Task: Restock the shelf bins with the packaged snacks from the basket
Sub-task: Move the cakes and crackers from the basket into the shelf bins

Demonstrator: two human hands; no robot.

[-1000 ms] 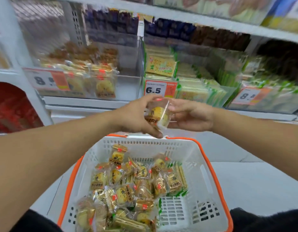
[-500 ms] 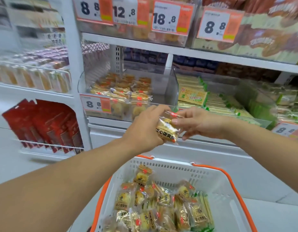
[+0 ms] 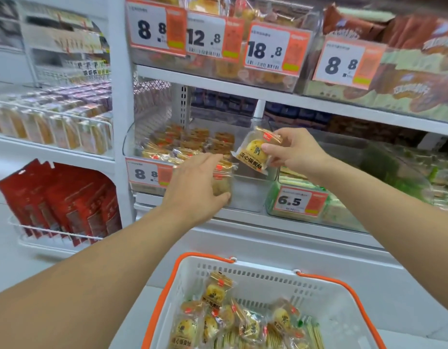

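I am pinching a snack (image 3: 253, 153) in my right hand (image 3: 294, 151) above the bin (image 3: 250, 195), left hand (image 3: 195, 187) open at its front; next, dropping it in.

To your left, red packets (image 3: 59, 200) stand in a white wire rack (image 3: 41, 235); above you, orange-edged price tags (image 3: 268, 47) line the upper shelf.
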